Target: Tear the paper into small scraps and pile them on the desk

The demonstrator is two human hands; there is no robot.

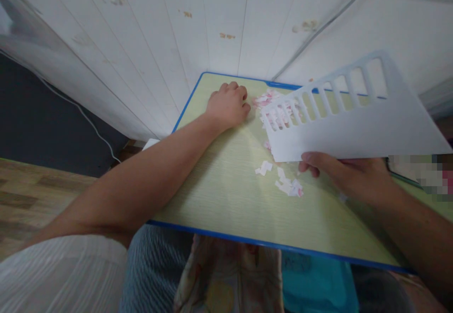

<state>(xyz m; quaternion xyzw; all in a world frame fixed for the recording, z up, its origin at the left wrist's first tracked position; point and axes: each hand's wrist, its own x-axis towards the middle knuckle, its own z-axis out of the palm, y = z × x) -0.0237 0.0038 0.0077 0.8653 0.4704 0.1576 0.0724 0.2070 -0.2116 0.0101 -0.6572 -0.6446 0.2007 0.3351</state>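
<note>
In the head view, my right hand grips the lower edge of a white flat sheet with a row of rounded slots cut along its upper part. The sheet is tilted above the table, and its left end is over a heap of paper scraps, white with pink bits, partly seen through the slots. Left of the heap, my left hand rests on the table with curled fingers; whatever may be inside them is hidden. Nearer to me lie loose paper scraps and a smaller bunch of scraps.
The pale green table has a blue rim and stands against a white panelled wall. A grey cable runs down the wall. Below the front edge are a turquoise container and a patterned cloth. A blurred-out patch covers something at right.
</note>
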